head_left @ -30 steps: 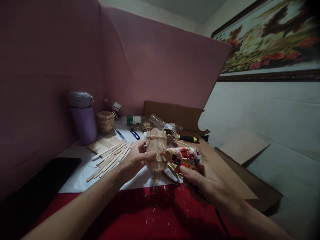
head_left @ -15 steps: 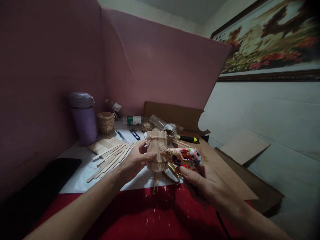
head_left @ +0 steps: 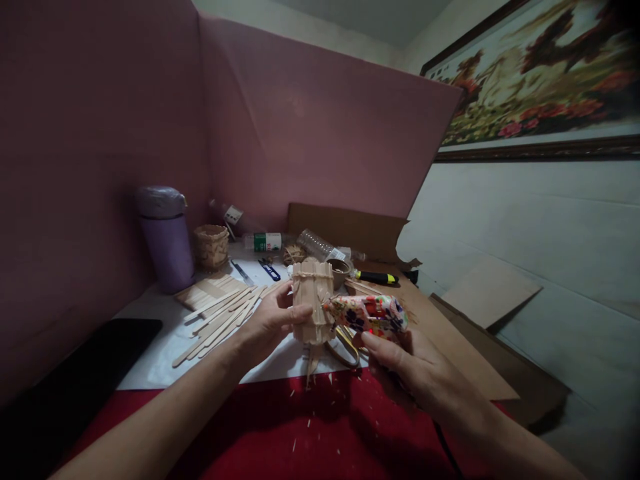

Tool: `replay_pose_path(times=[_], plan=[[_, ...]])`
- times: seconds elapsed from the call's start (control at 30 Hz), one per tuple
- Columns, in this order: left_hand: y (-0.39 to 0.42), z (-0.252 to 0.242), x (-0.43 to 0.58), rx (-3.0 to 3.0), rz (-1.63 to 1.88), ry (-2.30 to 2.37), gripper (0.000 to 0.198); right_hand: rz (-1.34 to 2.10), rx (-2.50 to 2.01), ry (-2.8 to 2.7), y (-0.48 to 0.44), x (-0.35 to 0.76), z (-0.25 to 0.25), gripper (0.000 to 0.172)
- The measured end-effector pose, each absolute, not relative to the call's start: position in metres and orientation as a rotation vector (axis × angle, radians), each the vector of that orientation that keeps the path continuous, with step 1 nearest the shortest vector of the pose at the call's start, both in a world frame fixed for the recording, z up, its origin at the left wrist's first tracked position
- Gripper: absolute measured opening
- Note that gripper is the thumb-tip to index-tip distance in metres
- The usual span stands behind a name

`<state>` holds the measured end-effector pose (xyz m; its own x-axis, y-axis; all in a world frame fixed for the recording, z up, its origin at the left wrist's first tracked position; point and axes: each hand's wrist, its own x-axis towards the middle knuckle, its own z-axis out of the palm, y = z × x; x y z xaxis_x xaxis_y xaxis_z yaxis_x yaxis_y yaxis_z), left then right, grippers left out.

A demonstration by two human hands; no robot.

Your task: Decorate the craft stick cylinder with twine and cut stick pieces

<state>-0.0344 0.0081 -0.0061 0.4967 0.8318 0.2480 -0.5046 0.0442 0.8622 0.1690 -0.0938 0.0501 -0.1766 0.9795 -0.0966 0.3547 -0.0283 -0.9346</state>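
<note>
A small cup made of popsicle sticks (head_left: 315,303), with twine around its upper part, is held up at the centre. My left hand (head_left: 280,313) is closed on its left side, thumb across the front. In my right hand (head_left: 405,357) is a hot glue gun (head_left: 370,315) with a bright flowered pattern and a small red light. Its nozzle points left and is at the cup's right side; whether it touches cannot be made out. Behind the cup, partly hidden, lie yellow-handled scissors (head_left: 347,343).
Loose popsicle sticks (head_left: 220,327) are spread at the left. Behind them stand a woven-looking cup (head_left: 213,247) and a purple tumbler (head_left: 167,247). Farther back are plastic bottles (head_left: 320,245), a twine ball (head_left: 293,253), a tape roll (head_left: 340,267), a blue cutter (head_left: 270,270) and cardboard (head_left: 440,333).
Almost nothing differs. The glue gun has shifted very slightly to the right, while the popsicle-stick cup stays nearly in place.
</note>
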Motion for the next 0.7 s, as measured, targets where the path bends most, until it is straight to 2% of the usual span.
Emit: replay_pose_path(times=[0.7], plan=[[0.0087,-0.0066,-0.0348,1.100,1.048,0.381,0.055,1.213,-1.402,-1.585,-0.0939,0.1678,0.0528,0.051]])
